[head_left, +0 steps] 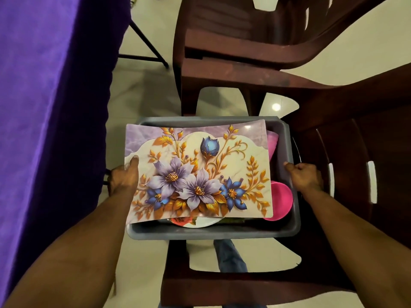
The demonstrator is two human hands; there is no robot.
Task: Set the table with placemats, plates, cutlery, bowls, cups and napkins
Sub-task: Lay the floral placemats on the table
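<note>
**Tub of tableware gripped at both ends**

Forearms are reaching down from the camera to a grey tub [213,232] that is sitting on a brown chair [333,152]. Left hand [124,181] is holding the tub's left rim, its thumb pressing down on the edge of the floral placemat [198,172] lying across the top. Right hand [304,176] is curling its fingers round the right rim, so both hands have a closed grip on the tub. Under the mat, a plate [195,222] is peeking out at the near edge and pink cups [281,201] are showing at the right; cutlery, bowls and napkins cannot be made out. A purple tabletop [51,107] is waiting just to the left, nothing laid on the part in view.

Judging by this, the setting is barely starting. Lifting well means raising both ends together and keeping the tub level, since the mat is resting loose and the thumb alone is pinning it.
</note>
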